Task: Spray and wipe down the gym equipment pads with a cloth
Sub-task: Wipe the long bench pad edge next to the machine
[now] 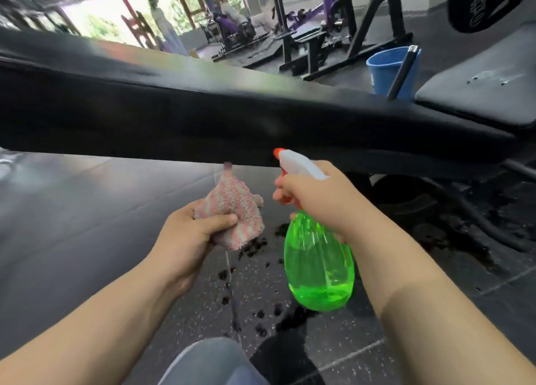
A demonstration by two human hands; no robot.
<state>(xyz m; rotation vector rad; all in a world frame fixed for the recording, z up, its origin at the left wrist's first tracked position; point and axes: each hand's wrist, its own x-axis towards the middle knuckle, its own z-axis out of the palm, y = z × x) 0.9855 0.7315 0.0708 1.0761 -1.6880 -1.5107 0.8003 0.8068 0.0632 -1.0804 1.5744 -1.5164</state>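
Note:
A long black bench pad (203,106) runs across the view from upper left to right. My right hand (322,199) grips a green spray bottle (319,263) by its neck, fingers on the orange trigger, its white and orange nozzle pointing at the pad's near side face. A faint mist shows on the pad just above the nozzle. My left hand (188,234) holds a bunched pink and white striped cloth (235,210) below the pad's lower edge, a little left of the bottle.
A second black pad (487,89) sits at the right, with a blue bucket (385,71) behind it. Dark wet spots (255,297) mark the speckled rubber floor under my hands. Racks, purple machines and people stand far behind. My knee (211,361) is at the bottom.

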